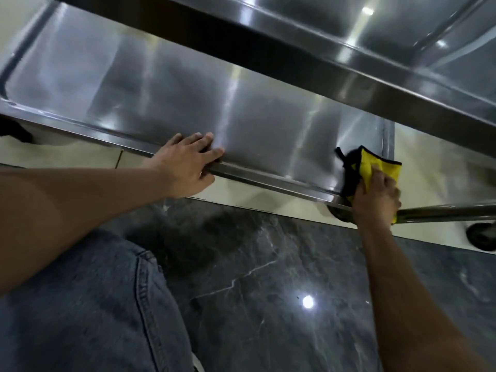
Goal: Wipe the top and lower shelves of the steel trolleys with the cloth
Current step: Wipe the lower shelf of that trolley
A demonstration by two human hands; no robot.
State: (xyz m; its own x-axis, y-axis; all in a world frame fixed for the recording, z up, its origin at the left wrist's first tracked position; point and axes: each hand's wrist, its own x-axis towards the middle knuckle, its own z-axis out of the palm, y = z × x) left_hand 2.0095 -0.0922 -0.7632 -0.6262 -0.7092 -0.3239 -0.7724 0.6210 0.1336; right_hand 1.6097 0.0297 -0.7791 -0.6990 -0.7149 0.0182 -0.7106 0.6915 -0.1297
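The lower shelf is being wiped at its near right corner by the cloth gripped in the right hand, while its near edge is steadied by the flat, open-fingered left hand; a sweep leftward along the shelf is judged due next.

Person seen from a head-worn camera. Both forearms bare to the frame edges; no sleeves seen. Left hand and right hand ungloved. No watch or bracelet on either wrist. Near left, one leg clad in blue denim jeans, faded stonewash finish, with a double-stitched seam running down the thigh. A small white patch at the jeans' lower edge cannot be identified.
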